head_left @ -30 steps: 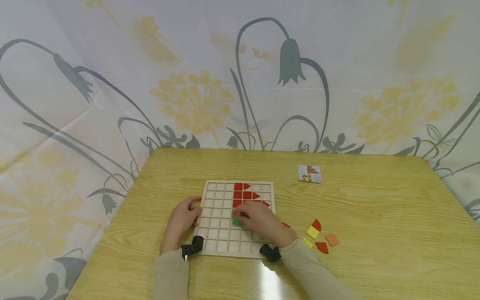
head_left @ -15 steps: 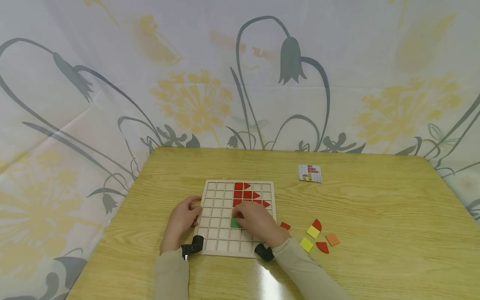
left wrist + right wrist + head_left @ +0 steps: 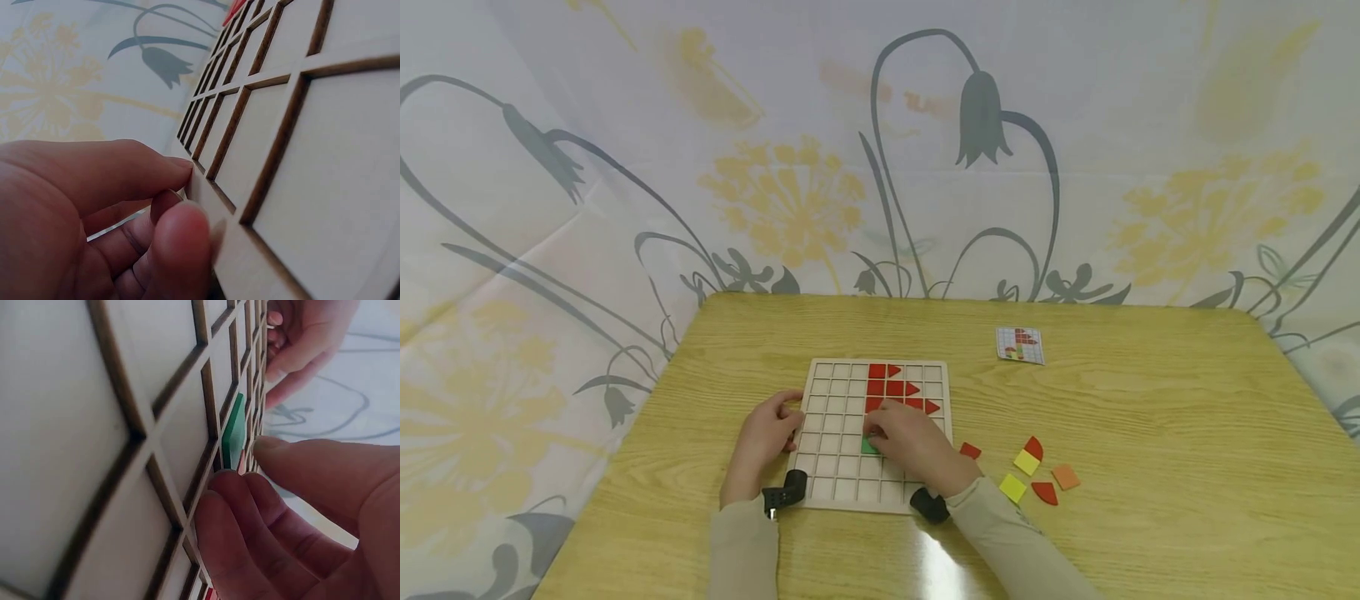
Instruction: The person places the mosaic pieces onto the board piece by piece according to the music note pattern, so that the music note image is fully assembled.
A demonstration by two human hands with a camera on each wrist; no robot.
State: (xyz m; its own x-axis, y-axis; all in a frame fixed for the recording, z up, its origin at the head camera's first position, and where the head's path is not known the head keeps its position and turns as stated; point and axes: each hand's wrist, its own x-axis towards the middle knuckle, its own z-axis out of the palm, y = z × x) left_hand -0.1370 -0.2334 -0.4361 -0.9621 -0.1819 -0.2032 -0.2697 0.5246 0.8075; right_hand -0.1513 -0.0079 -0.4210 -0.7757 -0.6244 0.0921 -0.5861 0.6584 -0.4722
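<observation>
A wooden grid board (image 3: 838, 506) lies on the table. Beside its left edge, my left hand (image 3: 767, 433) has loosely bent fingers; the index fingertip (image 3: 181, 164) touches the frame. My right hand (image 3: 913, 442) is over the middle of the board, its fingertips (image 3: 215, 500) at the end of a green square tile (image 3: 234, 434). That tile sits slightly tilted at a grid cell, and a gap shows between thumb and fingers. In the head view, my hand partly covers the green tile. Red squares (image 3: 876, 388) and red triangles (image 3: 912, 389) form rows higher up.
Right of the board lie two yellow squares (image 3: 1012, 488), an orange square (image 3: 1065, 477), red quarter-round pieces (image 3: 1044, 493) and a partly covered red piece (image 3: 970, 450). A pattern card (image 3: 1020, 346) lies farther back. A flowered cloth (image 3: 820, 167) hangs behind the table.
My right hand has shifted slightly left and toward me, bringing the green tile down onto its cell. More of a yellow square and a red piece now shows. My left hand stays put.
</observation>
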